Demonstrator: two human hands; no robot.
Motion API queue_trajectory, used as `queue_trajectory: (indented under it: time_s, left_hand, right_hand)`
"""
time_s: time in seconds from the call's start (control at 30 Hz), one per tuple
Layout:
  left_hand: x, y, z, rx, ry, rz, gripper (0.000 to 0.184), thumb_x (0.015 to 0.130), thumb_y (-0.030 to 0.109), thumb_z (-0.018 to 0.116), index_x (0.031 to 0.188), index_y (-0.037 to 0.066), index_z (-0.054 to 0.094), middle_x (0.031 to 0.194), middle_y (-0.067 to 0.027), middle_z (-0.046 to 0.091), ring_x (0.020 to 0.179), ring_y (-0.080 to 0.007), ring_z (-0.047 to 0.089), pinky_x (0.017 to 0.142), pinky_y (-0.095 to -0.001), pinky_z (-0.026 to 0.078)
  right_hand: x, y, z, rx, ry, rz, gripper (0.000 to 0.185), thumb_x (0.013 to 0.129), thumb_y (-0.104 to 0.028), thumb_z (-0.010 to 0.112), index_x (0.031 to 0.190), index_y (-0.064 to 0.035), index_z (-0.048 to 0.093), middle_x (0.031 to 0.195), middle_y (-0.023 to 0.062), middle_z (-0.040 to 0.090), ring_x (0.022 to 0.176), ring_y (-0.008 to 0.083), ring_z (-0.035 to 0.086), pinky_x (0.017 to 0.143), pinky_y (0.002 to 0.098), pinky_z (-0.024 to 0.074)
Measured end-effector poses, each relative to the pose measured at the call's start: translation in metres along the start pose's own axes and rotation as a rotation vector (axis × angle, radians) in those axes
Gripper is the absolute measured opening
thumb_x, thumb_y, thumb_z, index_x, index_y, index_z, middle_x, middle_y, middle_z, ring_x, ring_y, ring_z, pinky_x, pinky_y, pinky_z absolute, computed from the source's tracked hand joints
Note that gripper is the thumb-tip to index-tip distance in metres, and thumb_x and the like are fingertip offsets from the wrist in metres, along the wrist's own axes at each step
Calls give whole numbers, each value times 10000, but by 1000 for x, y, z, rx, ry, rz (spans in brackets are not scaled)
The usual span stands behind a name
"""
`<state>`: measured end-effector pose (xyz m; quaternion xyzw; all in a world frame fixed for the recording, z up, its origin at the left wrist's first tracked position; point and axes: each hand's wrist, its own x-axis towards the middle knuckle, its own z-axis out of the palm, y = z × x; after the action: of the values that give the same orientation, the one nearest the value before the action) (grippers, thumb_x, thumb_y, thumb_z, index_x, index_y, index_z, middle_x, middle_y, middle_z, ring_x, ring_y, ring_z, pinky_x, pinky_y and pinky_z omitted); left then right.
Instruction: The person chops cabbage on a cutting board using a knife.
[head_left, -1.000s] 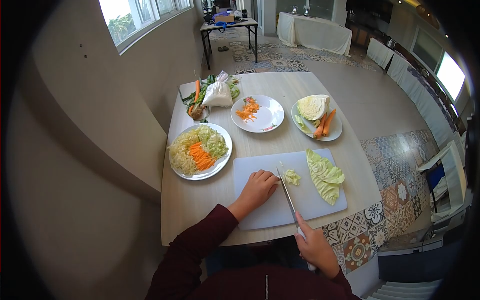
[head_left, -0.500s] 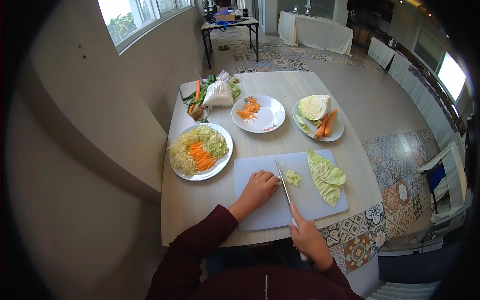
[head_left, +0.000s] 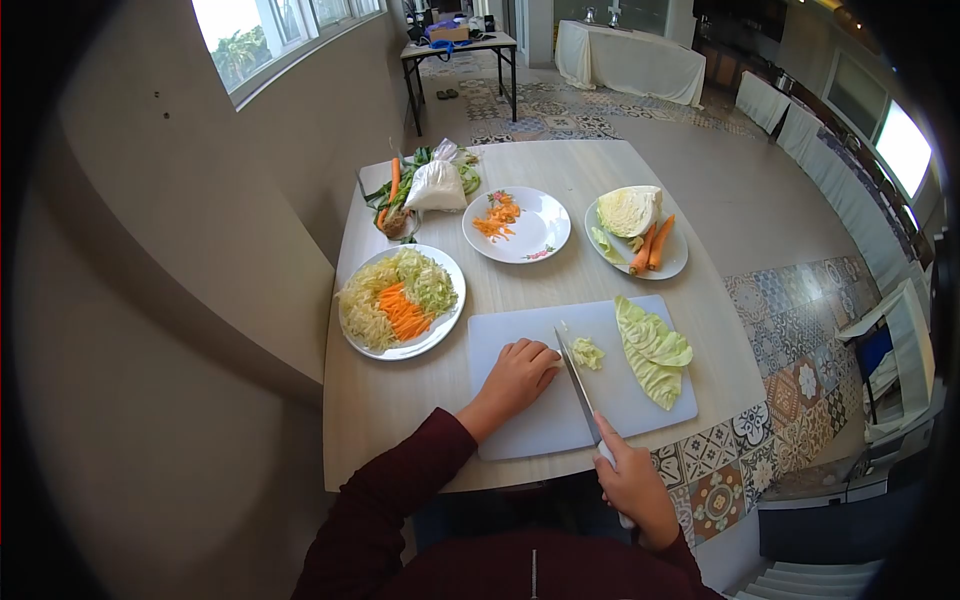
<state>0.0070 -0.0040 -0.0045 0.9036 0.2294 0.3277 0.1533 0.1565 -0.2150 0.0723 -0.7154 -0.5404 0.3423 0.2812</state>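
My right hand [head_left: 637,487] is wrapped round the white handle of a kitchen knife [head_left: 577,382], its index finger stretched along the top. The blade slants across a white cutting board [head_left: 505,328], its tip pointing away from me. Left of the blade, my left hand [head_left: 518,380] presses down with curled fingers on a piece of cabbage, mostly hidden; only a pale bit shows at the fingertips. Just right of the blade lies a small heap of cut cabbage [head_left: 588,354]. Larger cabbage leaves [head_left: 652,355] rest on the board's right side.
Left of the board stands a plate [head_left: 455,310] of shredded cabbage and carrot. Behind are a flowered plate [head_left: 550,225] with carrot bits, a plate [head_left: 682,262] with a cabbage chunk [head_left: 630,213] and carrots [head_left: 655,248], and a knotted plastic bag [head_left: 437,187] beside vegetables. A wall borders the left.
My right hand has drawn the knife slightly toward me and to the right. My left hand stays almost where it was; the cabbage pieces look unchanged.
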Motion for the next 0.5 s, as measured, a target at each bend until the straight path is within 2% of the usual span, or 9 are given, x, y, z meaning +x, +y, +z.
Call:
queue_trajectory:
  time_s: [0.5]
  left_hand:
    - [2, 1, 1, -12, 14, 17, 175, 878, 144, 706, 1034, 87, 651, 1006, -75, 636, 982, -273, 599, 856, -398, 455]
  right_hand:
    - [-2, 1, 1, -25, 26, 7, 595, 953, -111, 536, 1535, -95, 413, 576, 131, 614, 462, 191, 626, 502, 344, 537]
